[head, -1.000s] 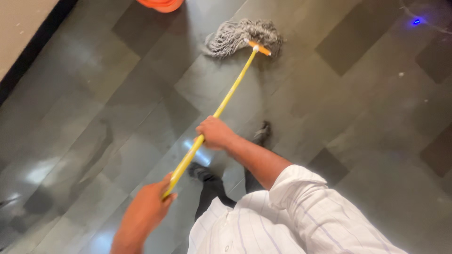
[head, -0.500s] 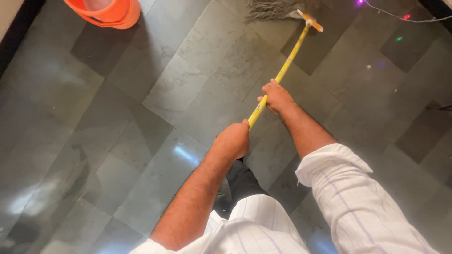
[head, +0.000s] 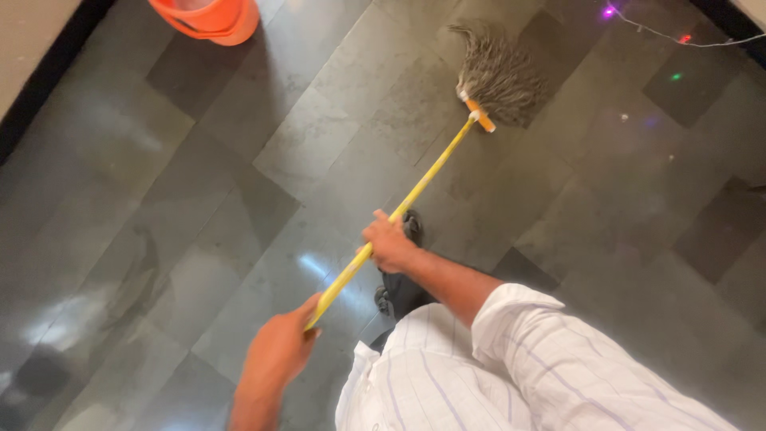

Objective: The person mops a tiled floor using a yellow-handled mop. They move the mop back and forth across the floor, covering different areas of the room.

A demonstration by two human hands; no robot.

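A mop with a yellow handle (head: 427,177) runs diagonally from my hands up to its grey string head (head: 496,72), which lies spread on the dark tiled floor. My left hand (head: 279,351) grips the near end of the handle at the bottom of the view. Farther up the shaft, my right hand (head: 388,242) is closed around it, with its white striped sleeve rolled up behind. My dark shoe (head: 412,226) shows just under the right hand.
An orange bucket (head: 209,17) stands at the top left. A dark skirting and pale wall (head: 32,60) run along the left edge. A string of small coloured lights (head: 680,37) lies at the top right. The grey floor tiles (head: 199,207) look wet and glossy.
The mop head has come back into full view, now lower on the floor, right of centre. My left hand has dropped lower and the bucket sits farther right in the view.
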